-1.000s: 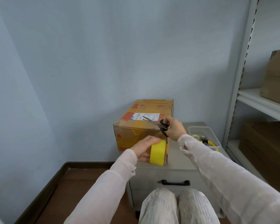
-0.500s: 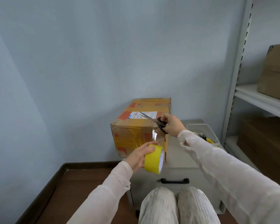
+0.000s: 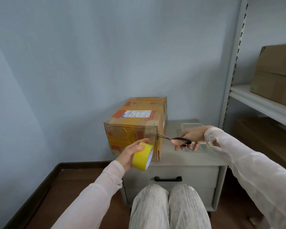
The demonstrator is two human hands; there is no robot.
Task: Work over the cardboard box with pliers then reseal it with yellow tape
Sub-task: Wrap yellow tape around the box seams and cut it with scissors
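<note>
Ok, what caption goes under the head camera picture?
Left hand holds yellow tape; right hand points scissors at the cardboard box.

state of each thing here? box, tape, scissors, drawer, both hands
cardboard box: closed, flaps taped, on the cabinet
yellow tape roll: gripped by the left hand, beside the box's near face
scissors: held by the right hand, tips at the box's near edge
drawer: shut
left hand: grips the roll
right hand: grips the scissors handles

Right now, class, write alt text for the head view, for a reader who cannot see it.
A person's left hand holds a yellow tape roll beside a cardboard box while the right hand points black-handled scissors at its near corner. The box sits on a grey drawer cabinet.
</note>
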